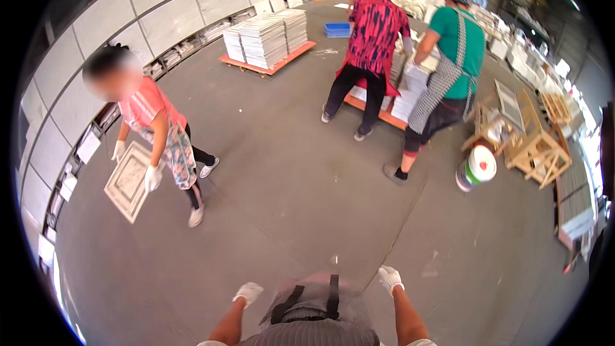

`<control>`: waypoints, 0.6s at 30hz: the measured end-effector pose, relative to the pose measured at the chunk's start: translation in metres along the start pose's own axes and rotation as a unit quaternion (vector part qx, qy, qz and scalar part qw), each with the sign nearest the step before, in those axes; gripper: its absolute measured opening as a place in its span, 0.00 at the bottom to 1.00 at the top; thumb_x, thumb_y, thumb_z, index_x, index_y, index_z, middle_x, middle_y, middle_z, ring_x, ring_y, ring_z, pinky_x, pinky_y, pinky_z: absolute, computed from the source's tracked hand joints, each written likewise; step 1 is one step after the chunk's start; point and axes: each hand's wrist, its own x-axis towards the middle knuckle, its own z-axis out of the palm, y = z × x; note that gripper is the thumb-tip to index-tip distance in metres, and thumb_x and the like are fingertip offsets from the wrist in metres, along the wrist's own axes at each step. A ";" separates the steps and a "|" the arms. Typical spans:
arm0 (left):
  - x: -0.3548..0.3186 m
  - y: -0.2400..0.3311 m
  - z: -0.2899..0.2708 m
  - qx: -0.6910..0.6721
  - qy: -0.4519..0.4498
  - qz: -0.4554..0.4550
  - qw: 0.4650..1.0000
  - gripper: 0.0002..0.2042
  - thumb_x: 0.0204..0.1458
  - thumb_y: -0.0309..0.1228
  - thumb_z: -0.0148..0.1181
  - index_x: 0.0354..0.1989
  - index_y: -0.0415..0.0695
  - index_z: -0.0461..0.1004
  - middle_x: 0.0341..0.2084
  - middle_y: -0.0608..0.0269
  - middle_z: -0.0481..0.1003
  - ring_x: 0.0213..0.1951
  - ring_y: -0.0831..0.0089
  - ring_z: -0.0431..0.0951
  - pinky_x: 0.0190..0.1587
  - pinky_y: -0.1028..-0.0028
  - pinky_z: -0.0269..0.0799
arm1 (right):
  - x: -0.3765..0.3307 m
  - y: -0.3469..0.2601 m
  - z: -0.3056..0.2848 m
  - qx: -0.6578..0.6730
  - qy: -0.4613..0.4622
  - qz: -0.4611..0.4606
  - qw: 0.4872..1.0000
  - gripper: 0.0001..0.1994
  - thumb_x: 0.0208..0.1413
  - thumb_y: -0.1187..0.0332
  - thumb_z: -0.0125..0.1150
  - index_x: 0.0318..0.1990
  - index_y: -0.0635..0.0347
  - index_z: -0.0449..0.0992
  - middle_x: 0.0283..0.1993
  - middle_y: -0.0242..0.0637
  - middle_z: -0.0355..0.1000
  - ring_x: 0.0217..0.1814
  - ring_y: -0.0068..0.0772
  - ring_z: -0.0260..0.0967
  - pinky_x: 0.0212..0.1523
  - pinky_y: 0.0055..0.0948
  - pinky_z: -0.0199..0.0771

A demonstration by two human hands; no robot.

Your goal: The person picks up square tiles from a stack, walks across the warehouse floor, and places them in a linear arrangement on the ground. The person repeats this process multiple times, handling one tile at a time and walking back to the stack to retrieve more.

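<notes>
My left hand (248, 293), in a white glove, is held out to the left of my dark striped apron (320, 330). Nothing shows in its loosely stretched fingers. On the other side, my right hand (390, 278), also gloved in white, is a little farther forward. Its fingers are loose and slightly bent, with no object in them. Both hands are above the grey floor (307, 218), apart from each other and touching nothing that I can see.
At left, a person in a coral shirt carries a framed stone-patterned panel (133, 182). Two people bend over a stacked pallet (384, 110) ahead. Another pallet (269, 67) bears stacked tiles. A white bucket (477, 168) and wooden stands (532, 147) are at right.
</notes>
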 end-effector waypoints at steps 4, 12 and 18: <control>0.012 0.119 -0.082 -0.105 0.017 -0.180 0.978 0.12 0.51 0.34 0.56 0.38 0.41 0.79 0.37 0.51 0.79 0.41 0.60 0.80 0.42 0.64 0.74 | 0.099 -0.169 0.021 0.084 -0.026 0.026 0.996 0.22 0.58 0.58 0.56 0.55 0.64 0.72 0.47 0.40 0.75 0.45 0.35 0.73 0.47 0.30 0.71; 0.206 0.150 -0.172 0.216 -0.092 0.113 0.965 0.16 0.53 0.37 0.49 0.44 0.42 0.77 0.46 0.48 0.76 0.49 0.51 0.75 0.51 0.59 0.71 | 0.221 -0.245 0.157 0.028 -0.029 -0.066 0.997 0.22 0.57 0.61 0.58 0.56 0.62 0.72 0.42 0.34 0.76 0.38 0.22 0.72 0.38 0.24 0.73; 0.383 0.280 -0.331 0.305 -0.039 0.139 0.941 0.17 0.52 0.37 0.48 0.39 0.39 0.78 0.42 0.45 0.76 0.48 0.51 0.76 0.52 0.60 0.70 | 0.210 -0.233 0.169 -0.058 -0.135 0.072 0.986 0.14 0.58 0.60 0.50 0.41 0.59 0.77 0.30 0.31 0.74 0.24 0.25 0.67 0.24 0.26 0.69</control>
